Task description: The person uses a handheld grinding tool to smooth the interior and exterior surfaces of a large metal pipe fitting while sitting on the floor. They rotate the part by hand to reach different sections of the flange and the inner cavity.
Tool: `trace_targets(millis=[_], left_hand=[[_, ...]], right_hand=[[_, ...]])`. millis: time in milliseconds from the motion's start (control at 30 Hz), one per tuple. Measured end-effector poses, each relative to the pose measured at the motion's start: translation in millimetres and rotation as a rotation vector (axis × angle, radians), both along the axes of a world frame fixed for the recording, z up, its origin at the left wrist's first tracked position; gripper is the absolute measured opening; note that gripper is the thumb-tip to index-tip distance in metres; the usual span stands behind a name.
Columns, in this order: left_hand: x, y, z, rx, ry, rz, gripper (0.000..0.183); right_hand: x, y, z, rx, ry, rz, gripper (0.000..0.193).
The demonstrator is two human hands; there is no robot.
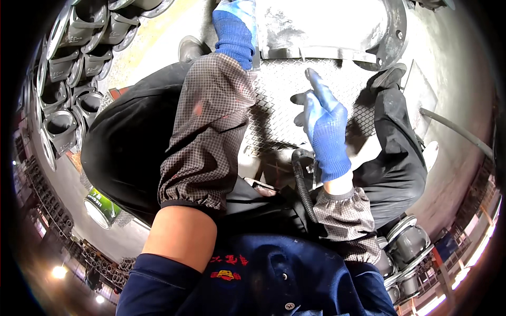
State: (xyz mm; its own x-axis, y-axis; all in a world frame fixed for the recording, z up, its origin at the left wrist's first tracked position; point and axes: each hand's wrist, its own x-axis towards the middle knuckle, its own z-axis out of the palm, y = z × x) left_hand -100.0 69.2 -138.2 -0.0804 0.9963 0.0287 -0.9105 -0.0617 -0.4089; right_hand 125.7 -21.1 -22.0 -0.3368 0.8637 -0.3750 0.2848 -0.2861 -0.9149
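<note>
Over the mesh (276, 89), right hand (324, 116) hung, fingers loosely apart; left hand (234, 26) was beside the casting (327, 26), grip unclear.

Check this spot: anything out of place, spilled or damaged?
Green can beside the left thigh: odd by its colour near grey castings; can't tell if it stands or lies. Dark patches mark the big metal part; dirt or damage, glare hides which. No clear spill.
</note>
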Motion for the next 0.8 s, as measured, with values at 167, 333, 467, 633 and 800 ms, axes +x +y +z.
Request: trace_targets(millis=[167,333,467,633,800], left_hand=[[-0.7,1.5,-0.9,0.002,-0.004,0.004,0.043],[-2.7,5.8,1.0,0.009,-0.005,0.011,0.042],[-1.6,8.8,-2.0,0.024,-0.041,-0.001,0.042],[-6.9,10.7,-2.4,0.063,-0.109,0.007,0.041],[-5.1,11.9,-4.5,0.096,-0.179,-0.001,0.041]], right_hand=[[7.9,8.1,-6.4,0.112,0.067,0.036,0.041],[-7.4,41.2,-15.3,0.701,-0.006,0.065,0.049],[-14.2,41.1,-51.7,0.915,-0.313,0.228,0.057],[5.5,26.3,-19.2,0.575,-0.065,0.118,0.046],[30.2,36.6,-18.7,0.858,-0.337,0.336,0.042]])
